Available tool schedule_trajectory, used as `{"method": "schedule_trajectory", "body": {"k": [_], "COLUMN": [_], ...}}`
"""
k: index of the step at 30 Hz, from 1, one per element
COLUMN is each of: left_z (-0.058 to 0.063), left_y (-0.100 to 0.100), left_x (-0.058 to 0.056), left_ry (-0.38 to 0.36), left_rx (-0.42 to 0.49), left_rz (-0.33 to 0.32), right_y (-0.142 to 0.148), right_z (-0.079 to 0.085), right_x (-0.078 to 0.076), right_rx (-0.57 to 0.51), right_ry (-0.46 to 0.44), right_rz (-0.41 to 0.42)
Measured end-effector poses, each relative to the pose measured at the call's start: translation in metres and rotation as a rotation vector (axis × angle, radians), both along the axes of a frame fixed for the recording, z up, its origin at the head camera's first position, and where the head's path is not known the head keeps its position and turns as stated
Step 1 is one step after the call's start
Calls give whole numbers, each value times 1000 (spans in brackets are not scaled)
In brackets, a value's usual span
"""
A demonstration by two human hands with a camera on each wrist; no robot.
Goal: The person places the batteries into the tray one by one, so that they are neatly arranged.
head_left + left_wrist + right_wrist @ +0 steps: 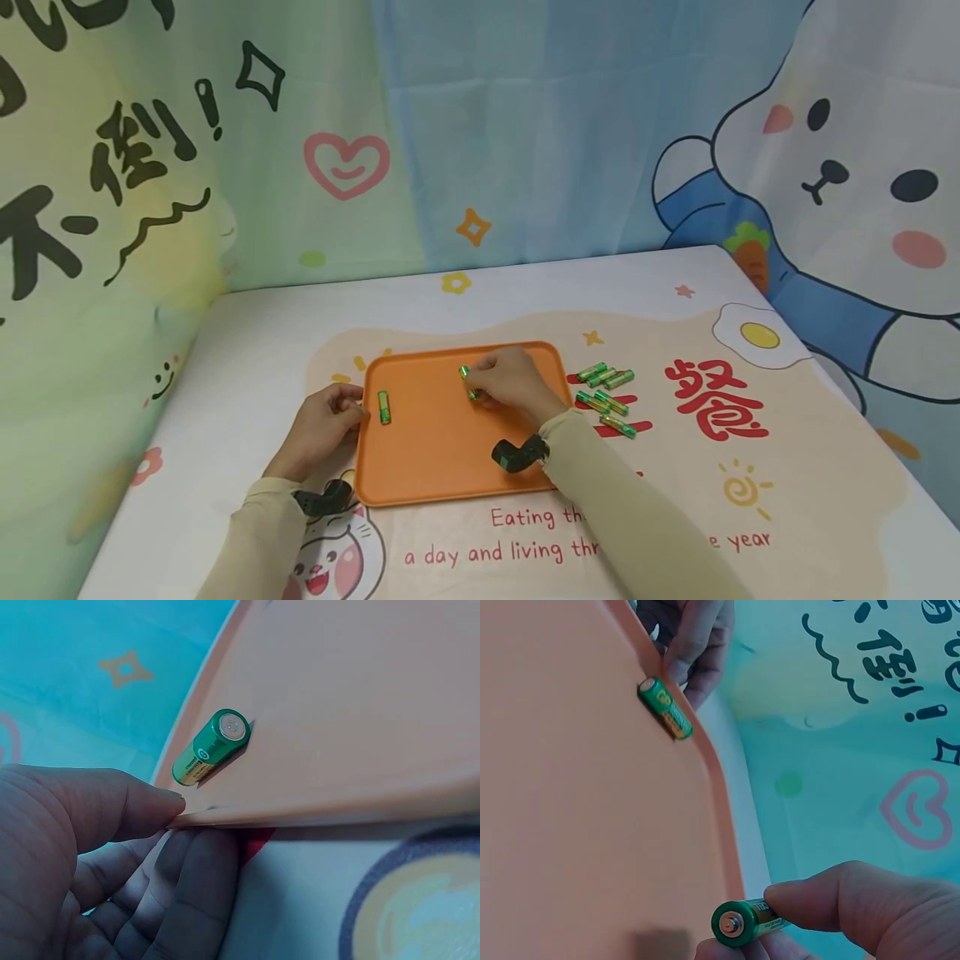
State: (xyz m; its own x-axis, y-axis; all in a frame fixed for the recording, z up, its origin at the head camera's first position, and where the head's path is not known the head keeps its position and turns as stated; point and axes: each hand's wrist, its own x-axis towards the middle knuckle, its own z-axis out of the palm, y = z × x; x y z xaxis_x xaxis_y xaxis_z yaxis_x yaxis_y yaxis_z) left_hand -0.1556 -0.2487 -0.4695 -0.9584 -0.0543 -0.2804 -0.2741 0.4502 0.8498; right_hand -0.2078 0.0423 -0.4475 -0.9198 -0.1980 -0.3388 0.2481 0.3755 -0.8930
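An orange tray lies on the table, with one green battery near its left side. My left hand grips the tray's left rim; in the left wrist view, the thumb is on top and the other fingers are beneath the edge. Over the tray's upper middle, my right hand pinches another green battery between thumb and fingers. The right wrist view shows that battery's metal nub end; its far end is covered by the thumb.
Several green batteries lie loosely grouped on the table, just right of the tray. Below the tray, the printed tablecloth carries lettering and cartoon drawings. A patterned curtain hangs behind the table.
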Motion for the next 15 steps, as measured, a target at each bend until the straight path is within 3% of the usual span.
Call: {"method": "schedule_trajectory", "body": {"k": [7, 15], "left_z": [-2, -3], "left_y": [-1, -2], "left_x": [-1, -1], "left_ry": [8, 10], "left_rx": [6, -4], "left_rz": [-3, -3], "right_y": [-23, -45], "right_z": [2, 1], "right_x": [0, 2], "right_rx": [-31, 6], "right_ry": [-2, 0], "right_rz": [17, 31]}}
